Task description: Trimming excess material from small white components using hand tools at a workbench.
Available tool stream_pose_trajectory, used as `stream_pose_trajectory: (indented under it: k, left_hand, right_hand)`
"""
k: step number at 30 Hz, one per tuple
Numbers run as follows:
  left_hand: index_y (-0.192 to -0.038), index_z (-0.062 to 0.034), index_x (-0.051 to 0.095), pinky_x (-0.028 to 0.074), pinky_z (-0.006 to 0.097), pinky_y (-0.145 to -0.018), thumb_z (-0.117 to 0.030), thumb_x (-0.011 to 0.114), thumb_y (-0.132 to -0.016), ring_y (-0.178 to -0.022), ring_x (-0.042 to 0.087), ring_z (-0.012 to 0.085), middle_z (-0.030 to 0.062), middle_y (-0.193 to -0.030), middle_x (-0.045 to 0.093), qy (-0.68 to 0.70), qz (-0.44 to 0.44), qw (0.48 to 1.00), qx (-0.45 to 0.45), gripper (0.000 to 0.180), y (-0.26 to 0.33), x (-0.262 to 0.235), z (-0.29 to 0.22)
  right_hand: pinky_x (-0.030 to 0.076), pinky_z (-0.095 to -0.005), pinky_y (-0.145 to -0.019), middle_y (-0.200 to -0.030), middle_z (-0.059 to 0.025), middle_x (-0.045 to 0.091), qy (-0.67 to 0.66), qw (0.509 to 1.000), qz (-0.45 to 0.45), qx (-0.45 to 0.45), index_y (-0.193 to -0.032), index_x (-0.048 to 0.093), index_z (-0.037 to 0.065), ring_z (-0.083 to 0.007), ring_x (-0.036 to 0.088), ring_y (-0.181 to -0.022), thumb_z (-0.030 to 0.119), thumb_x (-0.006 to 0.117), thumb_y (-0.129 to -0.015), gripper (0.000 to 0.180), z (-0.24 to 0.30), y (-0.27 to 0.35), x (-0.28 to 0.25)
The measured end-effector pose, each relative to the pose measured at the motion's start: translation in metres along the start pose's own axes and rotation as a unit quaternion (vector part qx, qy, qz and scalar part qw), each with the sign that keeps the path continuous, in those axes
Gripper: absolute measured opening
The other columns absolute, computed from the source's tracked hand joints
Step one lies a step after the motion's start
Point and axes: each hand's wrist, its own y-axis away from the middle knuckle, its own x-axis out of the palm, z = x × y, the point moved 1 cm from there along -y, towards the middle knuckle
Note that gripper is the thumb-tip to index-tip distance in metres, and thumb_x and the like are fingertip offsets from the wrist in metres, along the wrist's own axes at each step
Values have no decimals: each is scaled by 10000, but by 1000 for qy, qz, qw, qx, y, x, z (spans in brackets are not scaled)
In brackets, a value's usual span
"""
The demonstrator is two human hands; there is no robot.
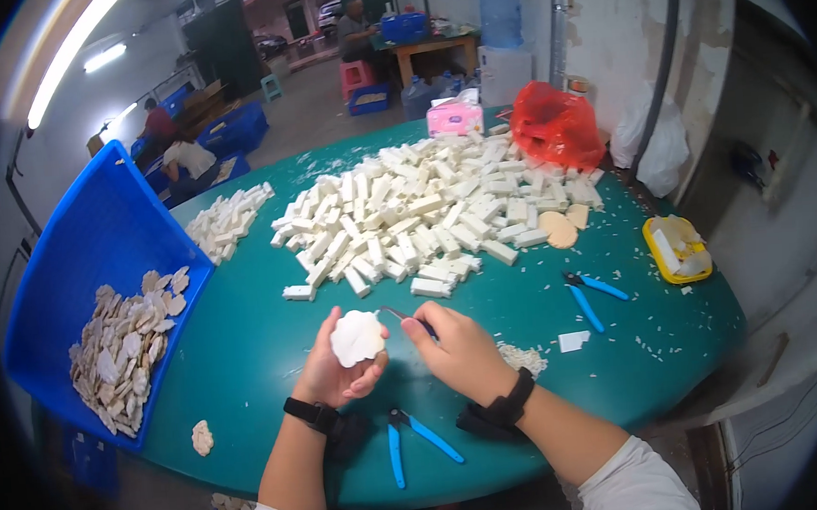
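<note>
Over the table, the half-curled left hand cradles a white disc.

White sleeves along lower edge of frame; black wrist straps near lower centre, dark bulky pieces beside them.

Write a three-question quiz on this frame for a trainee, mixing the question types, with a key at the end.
1. What does the right hand hold beside the white scalloped piece in the left hand?
A: a red bag
B: a thin-tipped tool
C: a pink packet

2. How many pairs of blue-handled cutters lie on the green tabletop?

3. True or false: the blue bin at the left holds flat, pale pieces.

Key:
1. B, a thin-tipped tool.
2. Two: one near the person, the other pair farther off to the right.
3. True.
</note>
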Motion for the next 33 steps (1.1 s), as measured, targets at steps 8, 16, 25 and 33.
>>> stream_pose_trajectory:
  k: [8,16,25,33]
  left_hand:
    - [-1362,-110,482,268,216,-336,-627,179,-1021,-368,329,102,121,-700,573,-36,-26,999,0,689,-3,10,8]
    - [-1505,-148,362,239,211,-366,-687,123,-995,-395,301,77,75,-702,553,-90,-27,996,-5,780,-4,10,10]
    - [-1466,-140,412,221,214,-389,-653,133,-1011,-431,284,80,53,-719,553,-71,-51,996,10,740,-5,7,12]
    - [-1361,-119,500,201,180,-352,-658,221,-1003,-388,263,48,40,-666,550,-80,-80,993,41,704,-6,12,16]
  right_hand:
    - [467,-438,-598,-807,-197,646,-34,998,52,7,-912,605,7,-384,615,-700,190,590,-965,192,3,3,2]
    - [440,-450,-584,-758,-227,610,-13,997,77,19,-883,590,-15,-415,588,-687,178,576,-980,216,-3,3,12]
    - [440,-439,-560,-727,-246,597,1,997,83,1,-826,612,-28,-427,582,-651,149,591,-960,223,-3,4,18]
    - [429,-394,-529,-668,-222,587,-11,998,54,7,-876,656,-32,-362,561,-558,145,589,-959,207,-2,8,19]
